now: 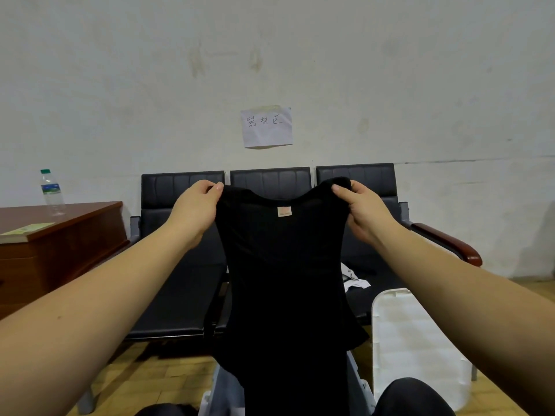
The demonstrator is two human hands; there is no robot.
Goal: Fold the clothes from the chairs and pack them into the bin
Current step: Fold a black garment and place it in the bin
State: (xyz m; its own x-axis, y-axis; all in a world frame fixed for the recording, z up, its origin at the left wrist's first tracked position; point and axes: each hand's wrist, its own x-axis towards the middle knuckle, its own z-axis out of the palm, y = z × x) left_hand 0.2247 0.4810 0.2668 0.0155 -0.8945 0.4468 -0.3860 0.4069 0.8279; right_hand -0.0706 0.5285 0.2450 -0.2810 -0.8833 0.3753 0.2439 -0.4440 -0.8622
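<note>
I hold a black top (285,280) up in front of me, its neckline with a small tan label facing me. My left hand (196,210) pinches its left shoulder and my right hand (362,210) pinches its right shoulder. The garment hangs straight down and covers most of the grey bin (220,385) at the bottom of the view. Behind it stands a row of three black chairs (180,265). A white and grey garment (354,279) lies on the right chair seat, partly hidden by the black top.
A white bin lid (417,340) leans at the lower right. To the left stands a wooden desk (60,250) with a water bottle (52,192) and a green book (25,231). A paper note (266,126) is taped to the wall. My knees show at the bottom edge.
</note>
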